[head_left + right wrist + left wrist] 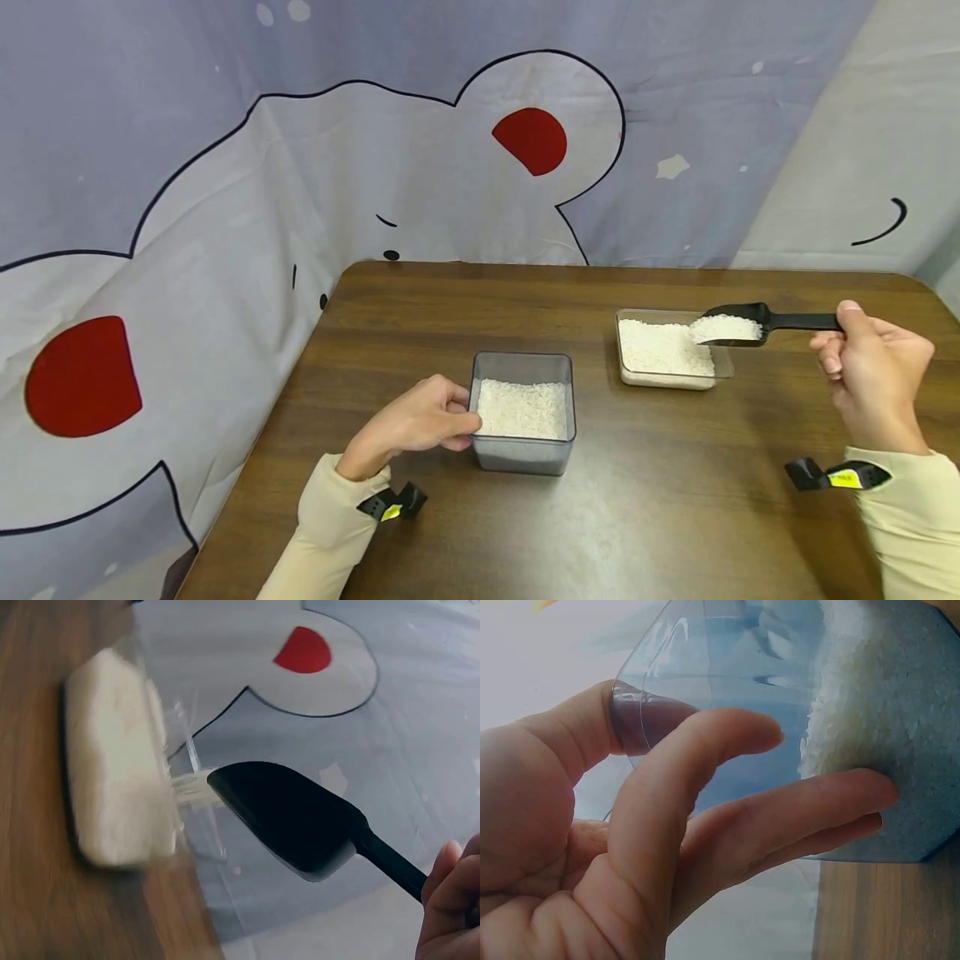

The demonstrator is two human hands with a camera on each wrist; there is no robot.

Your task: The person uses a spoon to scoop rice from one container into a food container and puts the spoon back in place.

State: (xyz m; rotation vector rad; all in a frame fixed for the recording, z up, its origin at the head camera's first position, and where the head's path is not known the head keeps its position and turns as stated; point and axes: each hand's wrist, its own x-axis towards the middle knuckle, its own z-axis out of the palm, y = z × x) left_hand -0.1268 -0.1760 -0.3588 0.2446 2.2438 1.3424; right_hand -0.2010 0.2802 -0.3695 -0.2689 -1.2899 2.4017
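Observation:
My left hand (425, 419) pinches the near left wall of a square, grey see-through container (525, 458) partly filled with rice (522, 408). In the left wrist view its thumb lies over the rim, while the fingers (795, 817) are on the outside of the wall. My right hand (873, 367) grips the handle of a black scoop (762, 323) heaped with rice. The scoop's tip is over the right part of a shallow clear container (722, 364), which also holds rice. White streaks of rice (196, 787) show at the scoop's tip in the right wrist view.
Both containers stand on a brown wooden table (637, 517), the shallow one farther back and to the right. Behind the table hangs a printed cloth (420, 175) with bear outlines. A dark band with a small device sits at each wrist.

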